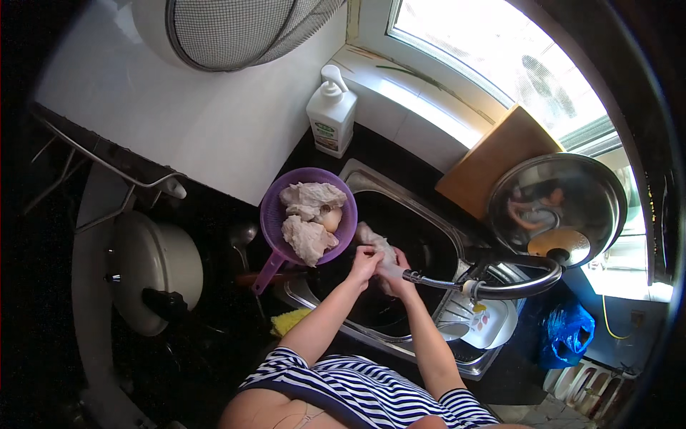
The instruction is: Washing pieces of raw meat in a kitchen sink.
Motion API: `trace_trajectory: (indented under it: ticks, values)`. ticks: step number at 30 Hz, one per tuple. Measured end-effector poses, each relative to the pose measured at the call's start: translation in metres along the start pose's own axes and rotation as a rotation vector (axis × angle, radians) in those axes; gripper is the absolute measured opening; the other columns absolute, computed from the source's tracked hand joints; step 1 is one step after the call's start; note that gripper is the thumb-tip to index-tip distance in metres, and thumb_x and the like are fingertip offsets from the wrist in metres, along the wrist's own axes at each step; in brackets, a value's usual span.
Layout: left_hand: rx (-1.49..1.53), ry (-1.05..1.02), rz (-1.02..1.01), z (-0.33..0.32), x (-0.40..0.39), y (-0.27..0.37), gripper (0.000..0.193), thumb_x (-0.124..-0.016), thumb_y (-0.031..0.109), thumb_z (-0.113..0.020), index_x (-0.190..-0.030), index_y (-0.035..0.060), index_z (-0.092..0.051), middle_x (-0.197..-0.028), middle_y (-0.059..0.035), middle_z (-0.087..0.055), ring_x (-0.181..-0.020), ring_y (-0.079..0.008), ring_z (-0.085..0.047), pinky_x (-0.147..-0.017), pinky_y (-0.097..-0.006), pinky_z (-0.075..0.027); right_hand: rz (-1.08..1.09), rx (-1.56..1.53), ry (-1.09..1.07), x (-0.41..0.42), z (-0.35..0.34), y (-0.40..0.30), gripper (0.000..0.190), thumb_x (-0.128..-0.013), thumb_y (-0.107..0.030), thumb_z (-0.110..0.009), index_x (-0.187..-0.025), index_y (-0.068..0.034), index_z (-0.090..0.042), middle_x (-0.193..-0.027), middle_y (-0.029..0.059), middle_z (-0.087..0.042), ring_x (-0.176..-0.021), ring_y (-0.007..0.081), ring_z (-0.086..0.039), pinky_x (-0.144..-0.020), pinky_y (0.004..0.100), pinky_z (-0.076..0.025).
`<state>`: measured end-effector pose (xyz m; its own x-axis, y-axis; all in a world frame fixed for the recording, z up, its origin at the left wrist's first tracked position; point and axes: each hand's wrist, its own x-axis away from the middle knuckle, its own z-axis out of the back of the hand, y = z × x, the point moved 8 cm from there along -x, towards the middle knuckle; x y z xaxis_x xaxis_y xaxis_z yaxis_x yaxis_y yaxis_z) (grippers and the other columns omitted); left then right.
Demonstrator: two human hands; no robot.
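Over the dark basin of a steel-rimmed sink [396, 193], my left hand [364, 266] and my right hand [401, 274] hold a long, pale piece of meat [379, 244] between them. The faucet's flexible spout [429, 280] reaches in from the right, its pale end just above the meat and partly covering my right hand. A purple plastic colander [272, 252] with a handle sits at the sink's left edge. In it lie several pale, cooked-looking pieces of meat [307, 236], one with a rounded, bone-like knob.
Left stands a lidded pot [179, 263], with a metal ladle [244, 236] nearby. A yellow cloth [289, 320] lies by the sink's front left. Behind are a white pump bottle [332, 115], a wooden board [496, 161] and a large steel pan lid or basin [557, 204]. White dishes [490, 322] rest right.
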<state>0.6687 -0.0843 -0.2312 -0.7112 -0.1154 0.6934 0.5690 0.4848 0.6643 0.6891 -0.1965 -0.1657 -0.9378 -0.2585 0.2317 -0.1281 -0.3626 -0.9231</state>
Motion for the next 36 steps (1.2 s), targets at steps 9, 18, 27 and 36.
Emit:
trace_trajectory:
  ticks: [9, 18, 27, 36]
  values:
    - [0.054, -0.044, 0.105, 0.044, 0.019, 0.010, 0.027, -0.090, 0.026, -0.054, -0.112, 0.0105, -0.053, -0.099, -0.0034, -0.059, -0.088, -0.0139, -0.056, -0.079, -0.0347, -0.046, -0.375, -0.925, -0.122, 0.002, -0.010, 0.062, 0.046, -0.081, -0.009, -0.059, -0.125, 0.002, -0.046, -0.116, 0.0130, -0.057, -0.104, 0.0240, -0.059, -0.091, 0.0359, -0.047]
    - [0.412, -0.244, 0.160, 0.004, 0.023, 0.017, 0.042, -0.088, 0.030, -0.057, -0.124, 0.0098, -0.048, -0.115, -0.0074, -0.055, -0.105, -0.0208, -0.054, -0.090, -0.0387, -0.043, -0.376, -0.977, -0.256, -0.020, -0.013, 0.011, 0.047, -0.082, -0.011, -0.056, -0.126, 0.000, -0.045, -0.117, 0.0140, -0.056, -0.102, 0.0244, -0.059, -0.086, 0.0361, -0.050]
    - [0.122, -0.232, 0.134, 0.003, 0.049, -0.013, 0.050, -0.082, 0.018, -0.065, -0.127, 0.0074, -0.045, -0.119, -0.0080, -0.054, -0.108, -0.0183, -0.053, -0.093, -0.0365, -0.044, -0.306, -0.651, -0.127, 0.035, 0.005, 0.017, 0.045, -0.083, -0.017, -0.057, -0.123, -0.001, -0.047, -0.114, 0.0097, -0.056, -0.104, 0.0210, -0.056, -0.092, 0.0354, -0.044]
    - [0.231, -0.103, 0.115, 0.050, 0.092, 0.009, 0.071, -0.088, 0.050, -0.053, -0.140, 0.0122, -0.024, -0.137, -0.0090, -0.039, -0.128, -0.0210, -0.035, -0.102, -0.0522, -0.024, -0.096, 0.151, -0.035, 0.090, 0.006, -0.027, 0.067, -0.067, -0.029, -0.074, -0.123, -0.005, -0.048, -0.108, 0.0180, -0.061, -0.100, 0.0278, -0.061, -0.085, 0.0361, -0.048]
